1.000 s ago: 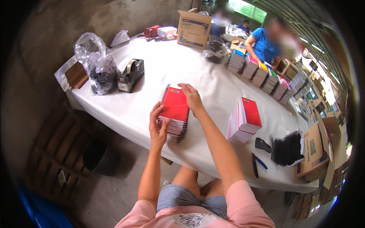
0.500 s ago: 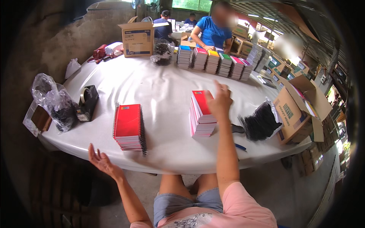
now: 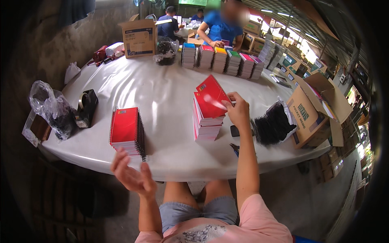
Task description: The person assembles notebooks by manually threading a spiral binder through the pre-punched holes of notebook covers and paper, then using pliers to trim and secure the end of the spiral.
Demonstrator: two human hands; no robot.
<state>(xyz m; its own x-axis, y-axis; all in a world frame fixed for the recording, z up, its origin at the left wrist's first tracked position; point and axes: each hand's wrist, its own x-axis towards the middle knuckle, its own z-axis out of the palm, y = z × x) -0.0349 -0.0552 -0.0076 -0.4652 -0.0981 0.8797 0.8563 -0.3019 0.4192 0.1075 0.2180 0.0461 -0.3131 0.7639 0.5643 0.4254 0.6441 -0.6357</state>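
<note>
My right hand pinches the near right corner of a red-covered notebook. This notebook sits tilted and turned on top of a stack of red-covered notebooks with no coil visible on them. Just right of that wrist lies a heap of black binding coils in a white wrapper. Near the table's front edge, my left hand hovers palm up with fingers apart, holding nothing. Closest to it stands a stack of red spiral notebooks, black coils along its right side. Pliers lie partly behind my right forearm.
Clear bags and a black tape dispenser stand at left. An open carton is at right. Along the far edge are another carton, several coloured notebook stacks and a person in blue.
My right hand has come down onto the stack's top notebook and lifted and turned it. My left hand has moved right, toward the spiral notebooks. The view has shifted slightly.
</note>
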